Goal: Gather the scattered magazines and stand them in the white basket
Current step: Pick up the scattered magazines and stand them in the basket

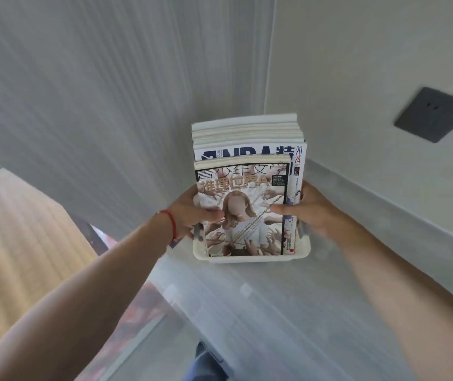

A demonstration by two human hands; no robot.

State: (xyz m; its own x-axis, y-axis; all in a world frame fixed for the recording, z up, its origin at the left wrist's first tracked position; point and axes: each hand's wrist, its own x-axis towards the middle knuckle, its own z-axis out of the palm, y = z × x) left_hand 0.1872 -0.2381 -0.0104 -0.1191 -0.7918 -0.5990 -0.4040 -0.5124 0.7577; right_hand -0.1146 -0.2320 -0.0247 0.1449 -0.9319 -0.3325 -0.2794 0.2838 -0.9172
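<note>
Grey countertop [274, 298] corner: my left hand [192, 213] and right hand [306, 209] clamp the upright glossy magazines [243, 204] inside the white plastic basket [250, 258].

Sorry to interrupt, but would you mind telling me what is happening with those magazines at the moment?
A person is holding a stack of magazines upright in a white basket that sits on a pale surface in the corner by the wall. The left hand grips the stack's left edge and the right hand grips its right edge, thumbs across the front cover. The magazines already stand in the basket, their tops well above its rim. A dark wall socket is on the wall to the right.
</note>
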